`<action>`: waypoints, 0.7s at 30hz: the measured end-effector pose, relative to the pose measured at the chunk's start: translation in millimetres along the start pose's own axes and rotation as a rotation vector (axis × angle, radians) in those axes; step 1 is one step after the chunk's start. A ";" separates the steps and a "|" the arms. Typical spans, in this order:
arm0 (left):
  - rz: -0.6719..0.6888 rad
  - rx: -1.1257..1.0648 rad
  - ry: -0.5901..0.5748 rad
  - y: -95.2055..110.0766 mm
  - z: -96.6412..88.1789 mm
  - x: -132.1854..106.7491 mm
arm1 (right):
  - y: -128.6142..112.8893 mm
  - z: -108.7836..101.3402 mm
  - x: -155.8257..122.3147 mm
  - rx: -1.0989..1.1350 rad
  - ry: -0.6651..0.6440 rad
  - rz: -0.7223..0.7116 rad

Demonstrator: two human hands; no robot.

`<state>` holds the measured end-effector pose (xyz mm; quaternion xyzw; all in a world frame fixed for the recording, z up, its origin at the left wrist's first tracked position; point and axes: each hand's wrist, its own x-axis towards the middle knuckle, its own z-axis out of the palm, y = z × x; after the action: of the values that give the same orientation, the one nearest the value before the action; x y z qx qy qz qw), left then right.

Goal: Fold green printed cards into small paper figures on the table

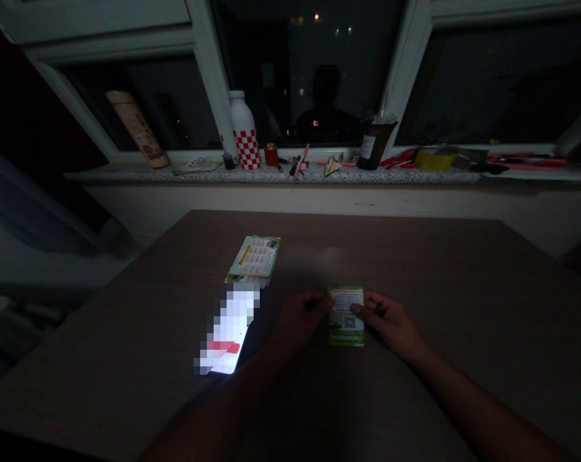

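Observation:
A small green-edged printed card (346,324), with lines of text and a QR code on the side facing me, is held upright in my view above the table. My left hand (302,317) pinches its upper left edge. On the opposite edge, my right hand (389,321) grips it, thumb on the front and fingers partly hidden behind. To the left lies a stack of similar cards (256,256), the top one showing a grid of printed panels. A phone (230,330) with a bright, partly blurred screen lies by my left forearm.
The brown table (439,256) reaches to the wall below a window. Along the stone sill (198,173) stand a tan bottle (138,131), a red-checked white bottle (244,131), a small red jar (271,155), a dark bag (372,147), a yellow item (435,159) and several pens.

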<state>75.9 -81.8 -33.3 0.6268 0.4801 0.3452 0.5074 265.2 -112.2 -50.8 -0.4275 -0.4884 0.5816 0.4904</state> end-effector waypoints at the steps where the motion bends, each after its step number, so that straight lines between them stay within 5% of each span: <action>1: 0.006 -0.005 -0.004 -0.5 0.0 0.1 | 0.0 0.0 0.1 -0.003 0.000 0.004; 21: 0.001 -0.010 -0.009 0.1 0.5 0.4 | -1.4 1.9 0.0 0.006 0.019 0.014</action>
<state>76.5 -81.6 -33.4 0.6259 0.4757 0.3451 0.5127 263.5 -112.5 -49.1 -0.4350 -0.4787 0.5825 0.4922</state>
